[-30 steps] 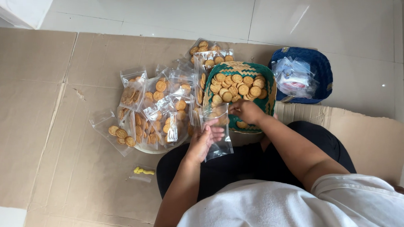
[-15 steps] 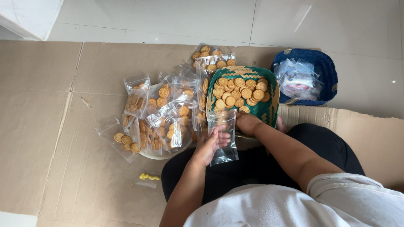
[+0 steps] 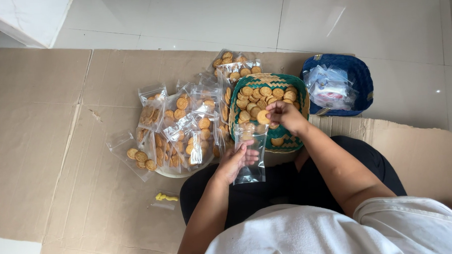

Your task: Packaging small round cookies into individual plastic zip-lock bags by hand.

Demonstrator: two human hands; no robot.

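My left hand point(image 3: 237, 160) holds a small clear plastic bag point(image 3: 251, 156) upright, its mouth toward the basket. My right hand point(image 3: 285, 114) pinches a round golden biscuit point(image 3: 262, 117) just above the bag's mouth. Behind it stands a green woven basket point(image 3: 291, 82) full of loose biscuits. To the left, a heap of filled clear biscuit bags point(image 3: 180, 129) lies piled on a round tray and spills onto the cardboard.
A blue basket point(image 3: 359, 75) at the right holds empty clear bags. Flattened brown cardboard point(image 3: 49, 150) covers the floor, with pale tiles point(image 3: 231, 15) beyond. A small yellow piece point(image 3: 166, 197) lies near my left knee. My dark-trousered legs are folded below.
My right hand has lifted out of the green basket with a biscuit and moved toward the bag's mouth. The left hand keeps holding the bag.
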